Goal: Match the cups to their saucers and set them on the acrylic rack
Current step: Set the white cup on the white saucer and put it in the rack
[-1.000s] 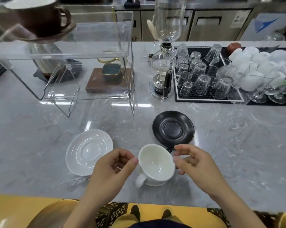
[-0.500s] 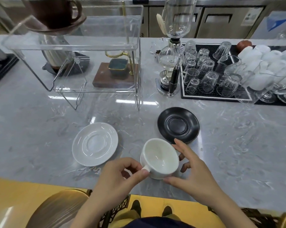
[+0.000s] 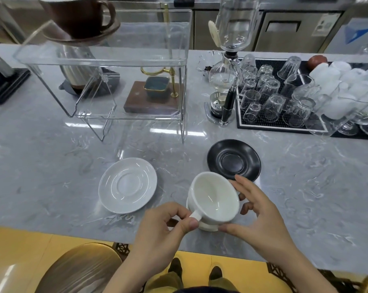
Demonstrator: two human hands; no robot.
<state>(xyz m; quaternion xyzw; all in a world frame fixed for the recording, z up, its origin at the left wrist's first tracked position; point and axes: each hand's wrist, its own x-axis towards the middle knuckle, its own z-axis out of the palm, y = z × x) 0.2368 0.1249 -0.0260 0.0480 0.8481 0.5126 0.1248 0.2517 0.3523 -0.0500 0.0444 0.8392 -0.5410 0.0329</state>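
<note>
A white cup (image 3: 213,199) is tilted just above the grey counter near its front edge. My left hand (image 3: 162,235) pinches its handle. My right hand (image 3: 257,216) cups its right side and base with spread fingers. An empty white saucer (image 3: 127,185) lies to the cup's left. An empty black saucer (image 3: 233,159) lies just behind it. The clear acrylic rack (image 3: 115,60) stands at the back left. On its top shelf, at the left end, a brown cup (image 3: 77,13) sits on a brown saucer (image 3: 81,39).
A glass siphon coffee maker (image 3: 227,81) stands right of the rack. A black mat (image 3: 280,125) with several upturned glasses fills the back right. A wooden block with a teal dish (image 3: 155,89) sits behind the rack. A stool (image 3: 79,269) is below the counter edge.
The white cup was turned so its handle now points left. My left hand moved from the rim to pinch the handle, and my right hand slid around the cup's right side.
</note>
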